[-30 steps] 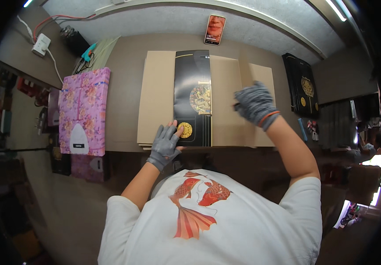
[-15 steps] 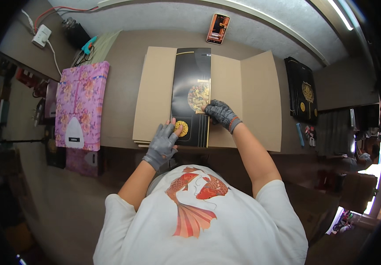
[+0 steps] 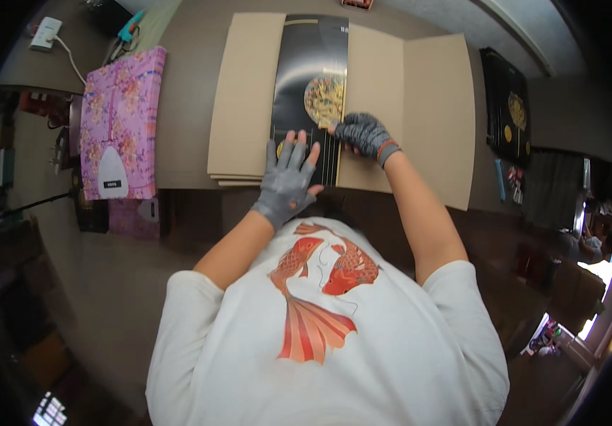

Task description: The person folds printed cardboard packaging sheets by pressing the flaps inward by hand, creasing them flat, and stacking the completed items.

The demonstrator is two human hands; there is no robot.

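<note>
The black panel (image 3: pixel 309 53) lies across the cardboard (image 3: pixel 377 78), between its bare left and right parts. At the cardboard's near edge, the left hand (image 3: pixel 288 177) spreads its fingers flat on the panel, likely to steady it. The right hand (image 3: pixel 364 135) curls at the panel's right edge, perhaps guiding it; whether its fingers pinch, I cannot tell.

Glossy black panel (image 3: pixel 311 53), matt cardboard (image 3: pixel 438 106)
</note>
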